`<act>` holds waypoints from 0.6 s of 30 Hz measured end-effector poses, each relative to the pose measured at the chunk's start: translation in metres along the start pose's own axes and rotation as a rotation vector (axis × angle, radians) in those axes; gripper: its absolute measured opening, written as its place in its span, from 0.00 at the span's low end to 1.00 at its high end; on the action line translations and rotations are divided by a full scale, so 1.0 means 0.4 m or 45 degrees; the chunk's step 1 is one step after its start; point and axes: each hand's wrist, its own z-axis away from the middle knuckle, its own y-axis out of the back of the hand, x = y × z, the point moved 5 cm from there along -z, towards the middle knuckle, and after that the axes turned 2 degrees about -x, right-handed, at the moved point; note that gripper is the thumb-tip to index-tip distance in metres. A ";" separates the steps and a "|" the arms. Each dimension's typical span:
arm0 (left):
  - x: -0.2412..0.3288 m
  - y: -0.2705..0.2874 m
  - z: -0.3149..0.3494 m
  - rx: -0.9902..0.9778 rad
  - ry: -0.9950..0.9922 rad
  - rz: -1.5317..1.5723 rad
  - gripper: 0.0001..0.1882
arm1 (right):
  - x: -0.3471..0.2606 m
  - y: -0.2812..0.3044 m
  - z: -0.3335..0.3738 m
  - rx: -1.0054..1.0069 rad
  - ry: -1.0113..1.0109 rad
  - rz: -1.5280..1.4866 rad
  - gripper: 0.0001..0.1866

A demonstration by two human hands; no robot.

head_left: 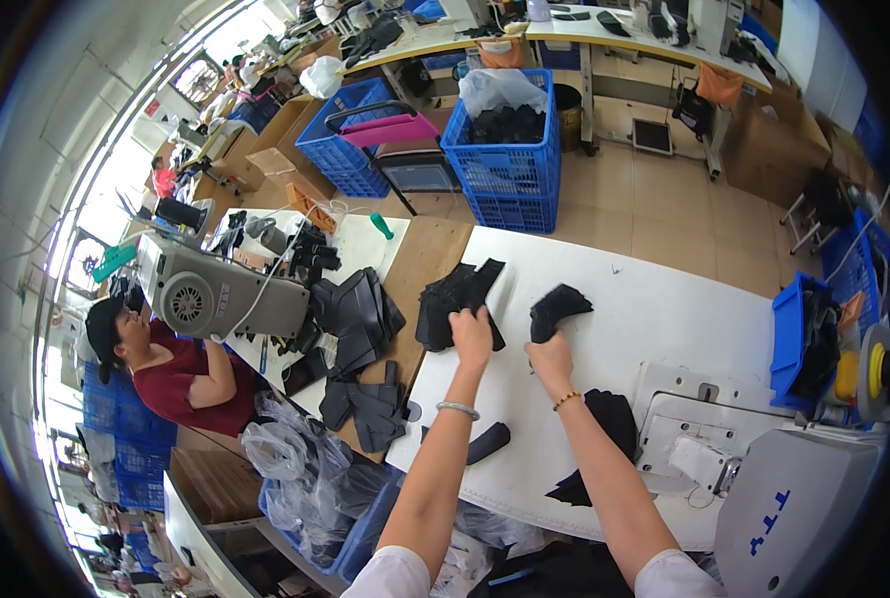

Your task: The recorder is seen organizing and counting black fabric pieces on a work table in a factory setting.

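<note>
Pinching a fanned bundle of black cut pieces (pixel 562 304) between its fingers, the right hand (pixel 552 361) has it at the white worktop (pixel 674 309). The left hand (pixel 472 339) looks pinched onto a thicker stack (pixel 445 307) nearby. Partway along, I'd guess: one bundle's apart, that stack remains, plus another pile (pixel 612 424) near the sewing machine (pixel 799 513).

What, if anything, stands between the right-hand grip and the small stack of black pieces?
Nothing visible: the right-hand grip touches the small stack of black pieces. White tabletop separates it from the larger black pile at the left-hand grip.
</note>
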 end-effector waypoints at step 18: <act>-0.185 0.066 -0.082 -0.030 -0.020 0.138 0.31 | -0.131 -0.290 -0.037 0.042 0.516 -0.125 0.35</act>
